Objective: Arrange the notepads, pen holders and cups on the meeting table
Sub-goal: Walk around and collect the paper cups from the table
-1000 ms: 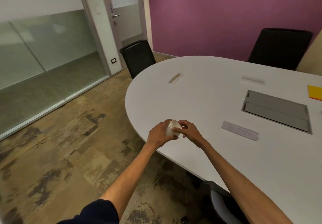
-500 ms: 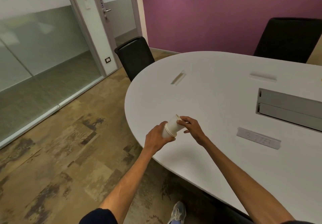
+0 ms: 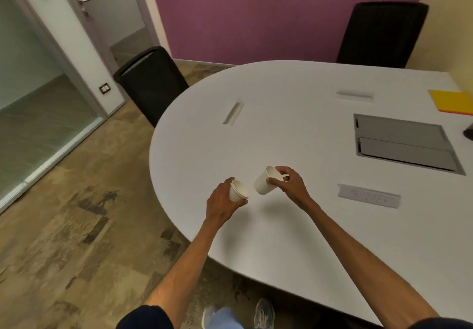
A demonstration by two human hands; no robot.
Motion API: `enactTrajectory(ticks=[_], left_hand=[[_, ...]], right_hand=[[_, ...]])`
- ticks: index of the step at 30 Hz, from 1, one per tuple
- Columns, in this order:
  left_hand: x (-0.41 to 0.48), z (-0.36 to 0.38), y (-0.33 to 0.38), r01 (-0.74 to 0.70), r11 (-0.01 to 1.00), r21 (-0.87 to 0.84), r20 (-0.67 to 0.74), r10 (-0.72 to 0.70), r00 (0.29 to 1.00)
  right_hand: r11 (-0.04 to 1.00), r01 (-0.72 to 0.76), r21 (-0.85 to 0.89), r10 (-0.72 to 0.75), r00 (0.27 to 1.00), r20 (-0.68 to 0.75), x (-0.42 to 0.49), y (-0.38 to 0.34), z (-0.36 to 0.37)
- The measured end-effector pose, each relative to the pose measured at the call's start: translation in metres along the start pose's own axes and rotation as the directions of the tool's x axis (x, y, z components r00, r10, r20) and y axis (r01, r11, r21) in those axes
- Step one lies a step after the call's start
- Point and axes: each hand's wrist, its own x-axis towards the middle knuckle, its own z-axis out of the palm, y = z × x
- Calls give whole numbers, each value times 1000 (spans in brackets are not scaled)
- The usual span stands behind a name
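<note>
From the head view, I see my left hand [image 3: 222, 200] wrapped around a small stack of cups [image 3: 238, 190] above the rounded end of the meeting table [image 3: 281, 113], near its front edge. My right hand [image 3: 288, 185] pinches a single cup [image 3: 266, 181] by the rim, tilted, just beside the stack and apart from it, likely freed so it can be set at one seat. A yellow notepad [image 3: 451, 100] lies at the far right edge.
</note>
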Motion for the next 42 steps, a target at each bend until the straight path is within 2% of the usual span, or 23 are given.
enactTrajectory(ticks=[5,14,18,23,31,42], left_hand=[[35,14,10,-47,998,-41,40,49,998],[67,39,14,-106,994,-19,181,107,978],[79,46,8,-88,996,-9,201,88,976],[90,55,8,-83,996,7,222,80,972],[103,67,20,-63,998,17,252,56,966],[102,72,21,-95,995,22,257,86,963]], right_hand=[[988,-60,-143,37,986,-163,12,12,-25],[940,-287,-184,192,892,-409,48,37,-68],[901,-356,-247,231,877,-421,63,47,-83],[889,-358,-287,220,882,-416,78,59,-88],[820,-350,-453,178,908,-380,87,69,-85],[800,-349,-488,197,921,-335,86,76,-76]])
